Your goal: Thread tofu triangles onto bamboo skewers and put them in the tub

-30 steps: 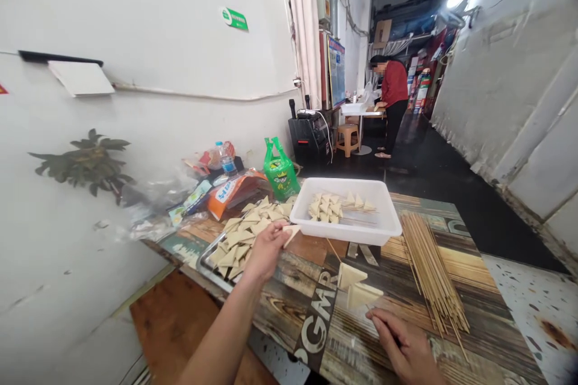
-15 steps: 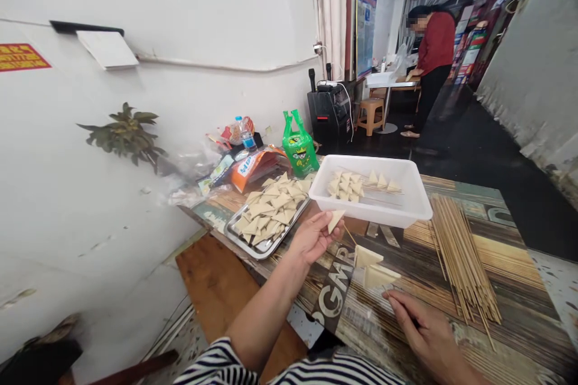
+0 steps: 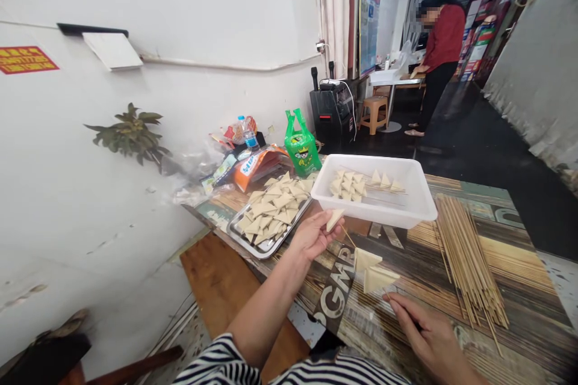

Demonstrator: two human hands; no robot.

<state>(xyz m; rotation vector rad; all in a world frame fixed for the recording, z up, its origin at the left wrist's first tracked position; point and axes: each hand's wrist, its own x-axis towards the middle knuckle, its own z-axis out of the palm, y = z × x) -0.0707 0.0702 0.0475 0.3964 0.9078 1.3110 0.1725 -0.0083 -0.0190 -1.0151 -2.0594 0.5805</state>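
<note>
Between the thumb and fingers of my left hand (image 3: 313,237) is a pale tofu triangle (image 3: 335,220). My right hand (image 3: 424,326) pinches the lower end of a thin wooden skewer (image 3: 347,236). Two folded tofu triangles (image 3: 380,278) are threaded on it, and its upper tip meets or nearly meets the held triangle; whether it has gone in I cannot tell. Left of my left hand, a metal tray (image 3: 270,251) bears a heap of loose tofu triangles (image 3: 277,207). Beyond both hands stands a white plastic tub (image 3: 383,213) with several filled skewers inside.
A thick bundle of bare skewers (image 3: 472,264) lies on the right of the wood-patterned table (image 3: 519,222). Behind the tray are a green bag (image 3: 301,150), an orange packet (image 3: 255,167) and a water bottle (image 3: 249,135). A person in red (image 3: 445,42) bends over a far table.
The view has shifted slightly, so the surroundings sit a little further right. My left hand has tilted the tofu triangle a little; both hands keep their holds.
</note>
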